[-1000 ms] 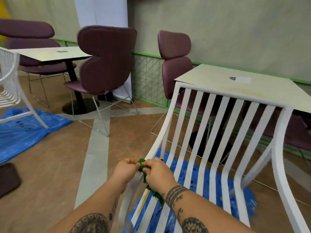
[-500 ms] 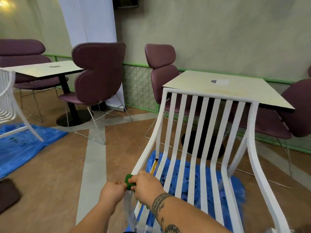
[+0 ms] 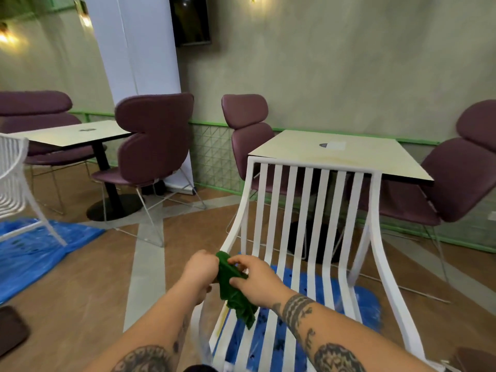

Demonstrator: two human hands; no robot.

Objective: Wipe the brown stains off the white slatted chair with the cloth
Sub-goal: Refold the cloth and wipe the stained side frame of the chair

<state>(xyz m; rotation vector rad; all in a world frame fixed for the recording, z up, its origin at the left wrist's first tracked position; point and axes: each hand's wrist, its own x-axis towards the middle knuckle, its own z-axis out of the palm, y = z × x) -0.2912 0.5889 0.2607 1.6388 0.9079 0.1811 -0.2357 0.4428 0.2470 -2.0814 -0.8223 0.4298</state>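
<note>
Cloth (image 3: 233,287) — pinched between left hand (image 3: 200,269) and right hand (image 3: 257,280).

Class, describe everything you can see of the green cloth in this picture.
The green cloth is dark, soft-looking and crumpled into a bunch. The left hand grips its top; the right hand pinches its side. Its loose tail hangs over the left edge of the white slatted chair; whether it touches the chair is unclear.

Crumpled green cloth (image 3: 233,287) dangles at the left rail of the white slatted chair (image 3: 314,164).
</note>
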